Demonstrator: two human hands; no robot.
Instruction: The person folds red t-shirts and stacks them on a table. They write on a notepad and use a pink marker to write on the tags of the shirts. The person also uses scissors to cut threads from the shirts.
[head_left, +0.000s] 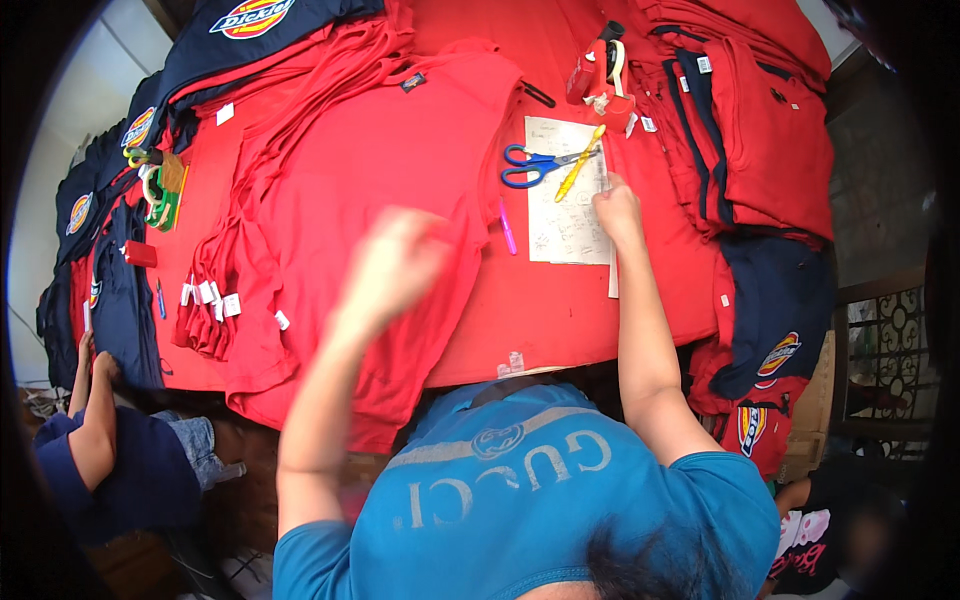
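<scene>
My left hand (400,262), smeared by motion, is above a red sleeveless garment (400,165) spread on the table. How its fingers are set is unclear. My right hand (617,208) has its fingers closed at the right edge of a handwritten white sheet (565,225); what is in them, if anything, I cannot make out. Across the top of the sheet lie blue-handled scissors (530,167) and a yellow pen-like stick (578,168). A pink pen (507,228) rests just left of the sheet.
A red tape dispenser (612,95) stands beyond the sheet. Folded red garments (765,140) are piled at right, navy ones (775,290) below. More red garments (215,310) and a green tape dispenser (160,195) lie left. Another person's hands (98,362) touch navy cloth; someone else (830,530) is lower right.
</scene>
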